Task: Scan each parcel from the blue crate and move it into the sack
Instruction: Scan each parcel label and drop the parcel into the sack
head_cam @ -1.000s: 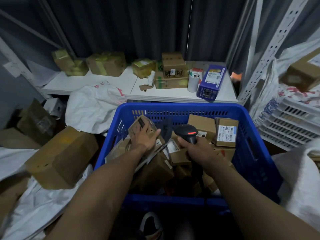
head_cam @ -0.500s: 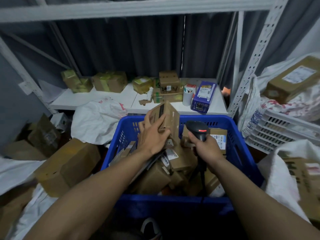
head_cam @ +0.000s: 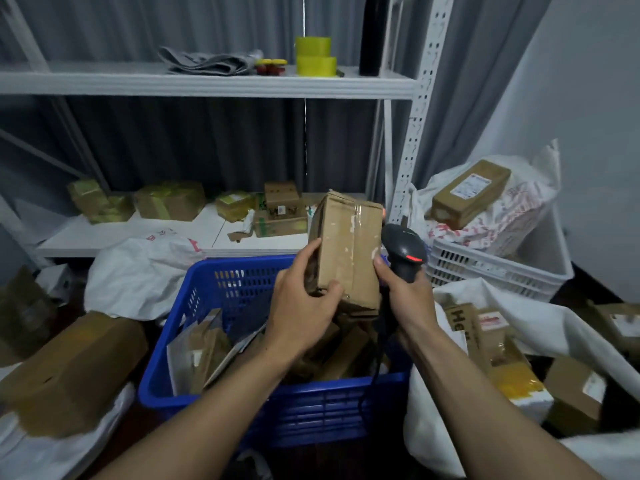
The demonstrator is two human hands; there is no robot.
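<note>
Fingers of the left hand (head_cam: pixel 304 306) are clamped around the lower left edge of a brown taped cardboard parcel (head_cam: pixel 348 251), which is now held upright above the blue perforated plastic crate (head_cam: pixel 242 341); a second ago it was only being gripped among the other boxes inside, so it has been lifted clear. To its right, the right hand (head_cam: pixel 401 296) is closed on the handle of a black handheld barcode scanner (head_cam: pixel 403 252), whose red light is lit, with one fingertip touching the parcel's right edge. No label is visible on the facing side, so the scan step is judged to be under way, the box probably needing to be turned. Further right, the open white woven sack (head_cam: pixel 540 313), already holding parcels, awaits this one.
</note>
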